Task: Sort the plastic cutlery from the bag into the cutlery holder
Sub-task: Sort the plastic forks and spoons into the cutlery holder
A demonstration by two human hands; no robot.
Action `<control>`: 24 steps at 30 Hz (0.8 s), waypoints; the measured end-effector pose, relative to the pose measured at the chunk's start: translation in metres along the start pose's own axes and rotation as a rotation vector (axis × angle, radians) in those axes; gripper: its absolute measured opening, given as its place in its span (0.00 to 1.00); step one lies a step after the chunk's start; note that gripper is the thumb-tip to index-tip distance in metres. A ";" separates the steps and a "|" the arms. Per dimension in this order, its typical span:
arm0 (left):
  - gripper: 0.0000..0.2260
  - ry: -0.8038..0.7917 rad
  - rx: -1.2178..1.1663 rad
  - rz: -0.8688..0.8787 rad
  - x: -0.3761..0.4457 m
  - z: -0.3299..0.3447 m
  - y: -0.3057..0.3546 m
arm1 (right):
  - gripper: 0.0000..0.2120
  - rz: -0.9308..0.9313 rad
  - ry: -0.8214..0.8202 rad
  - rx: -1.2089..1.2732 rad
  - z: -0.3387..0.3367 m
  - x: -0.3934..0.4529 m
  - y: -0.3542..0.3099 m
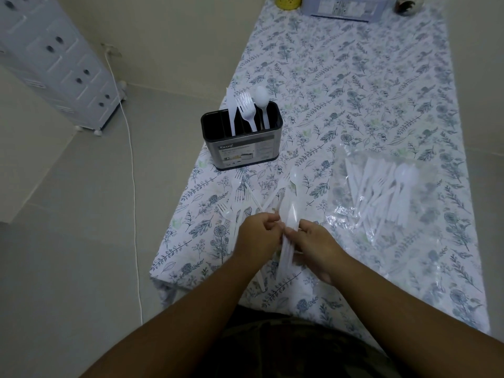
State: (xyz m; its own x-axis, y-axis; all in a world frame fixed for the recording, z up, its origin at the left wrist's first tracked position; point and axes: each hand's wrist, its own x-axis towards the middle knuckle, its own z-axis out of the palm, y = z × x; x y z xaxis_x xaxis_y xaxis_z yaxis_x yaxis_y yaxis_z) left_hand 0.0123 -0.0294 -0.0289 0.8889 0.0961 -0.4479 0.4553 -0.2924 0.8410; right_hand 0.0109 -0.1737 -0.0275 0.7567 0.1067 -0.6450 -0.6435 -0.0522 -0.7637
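Note:
A black and steel cutlery holder (240,148) stands on the table's left side, holding a white knife, forks (245,110) and a spoon (261,99) in separate slots. A clear plastic bag (387,197) with several white pieces lies at the right. Loose white forks (240,197) lie in front of the holder. My left hand (259,236) and my right hand (316,244) meet over the table's near part, both pinching a bundle of white spoons (290,211) that points away from me.
The table wears a floral cloth (354,91). At its far end stand a yellow cup (288,1), a grey box (343,8) and a dark jar (409,5). A white drawer unit (54,61) and a white cable (133,186) are on the floor at left.

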 end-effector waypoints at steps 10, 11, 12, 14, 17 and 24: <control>0.12 0.166 -0.042 0.345 -0.009 -0.006 0.024 | 0.15 -0.433 0.233 -0.404 0.008 0.007 -0.018; 0.12 0.185 -0.054 0.357 -0.009 -0.006 0.025 | 0.12 -0.472 0.234 -0.390 0.011 0.005 -0.020; 0.12 0.201 -0.061 0.367 -0.010 -0.006 0.024 | 0.09 -0.501 0.232 -0.377 0.013 0.004 -0.021; 0.12 0.228 -0.046 0.391 -0.012 -0.005 0.017 | 0.04 -0.557 0.216 -0.405 0.016 0.001 -0.019; 0.13 0.236 0.036 0.447 -0.018 -0.004 -0.001 | 0.03 -0.632 0.189 -0.571 0.013 0.005 0.000; 0.13 0.272 -0.016 0.505 -0.019 -0.007 -0.010 | 0.06 -0.688 0.178 -0.654 0.011 0.005 0.006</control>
State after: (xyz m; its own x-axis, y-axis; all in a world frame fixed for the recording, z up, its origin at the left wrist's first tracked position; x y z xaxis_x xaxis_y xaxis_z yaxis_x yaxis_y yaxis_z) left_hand -0.0090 -0.0213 -0.0262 0.9764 0.1898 0.1030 -0.0304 -0.3515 0.9357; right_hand 0.0098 -0.1625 -0.0345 0.9853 0.1710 -0.0038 0.0981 -0.5829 -0.8066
